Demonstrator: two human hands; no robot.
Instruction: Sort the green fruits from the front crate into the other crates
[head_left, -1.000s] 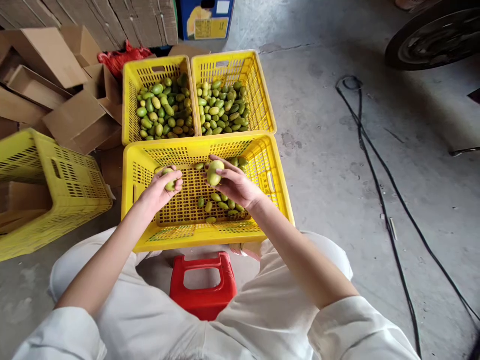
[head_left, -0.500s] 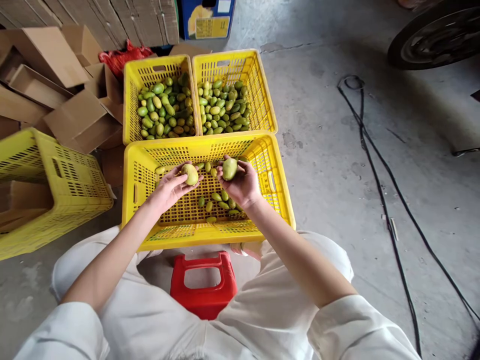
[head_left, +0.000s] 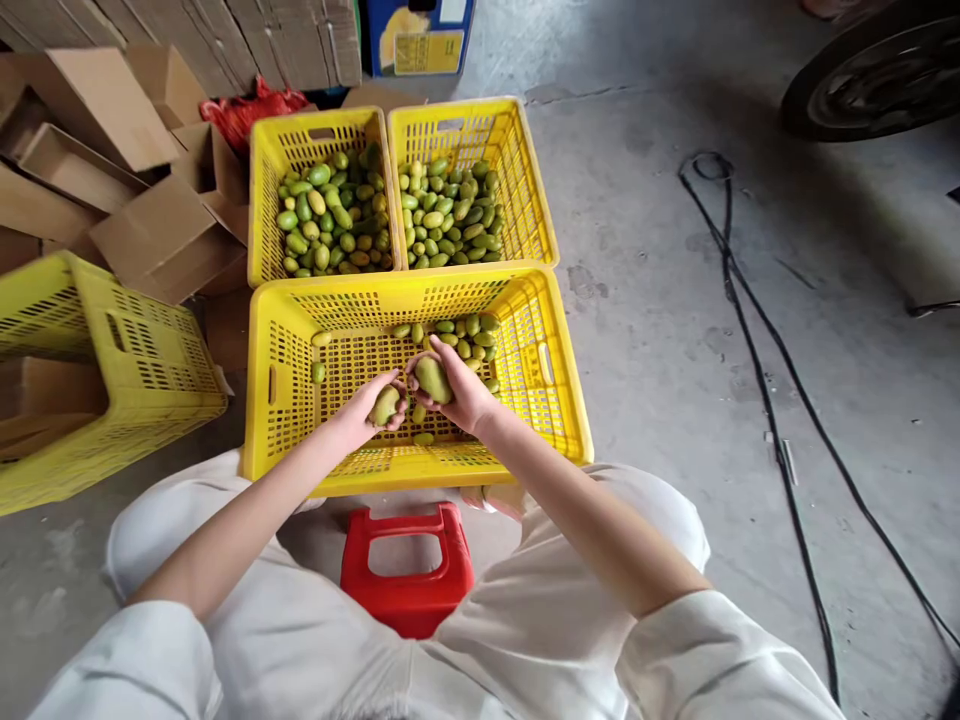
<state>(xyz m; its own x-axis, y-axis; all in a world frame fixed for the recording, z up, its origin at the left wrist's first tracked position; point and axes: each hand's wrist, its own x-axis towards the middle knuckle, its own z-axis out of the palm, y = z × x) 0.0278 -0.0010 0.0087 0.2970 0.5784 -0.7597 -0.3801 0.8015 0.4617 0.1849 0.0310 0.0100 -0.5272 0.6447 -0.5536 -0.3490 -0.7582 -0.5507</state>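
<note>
My left hand [head_left: 365, 410] is closed around a yellowish-green mango [head_left: 385, 406], its fingers curled beneath the fruit. Just to the right and slightly higher, my right hand [head_left: 466, 394] grips a second green mango [head_left: 433, 380]. The two hands are close together above a yellow slatted crate [head_left: 259, 400]. Inside it lie several small mangoes [head_left: 480, 338], mostly toward the right and back, with a couple near the left wall. Some fruit below my right hand is partly hidden by it.
Behind stand a left yellow crate [head_left: 261, 200] and a right one [head_left: 527, 190], both holding many mangoes. Cardboard boxes [head_left: 150, 230] and another yellow crate [head_left: 161, 350] are at left. A red stool [head_left: 409, 600] sits between my legs; a black cable [head_left: 757, 350] lies at right.
My hands have come closer together and lower, each still holding its mango. The right hand has shifted left and turned, uncovering mangoes at the crate's back right.
</note>
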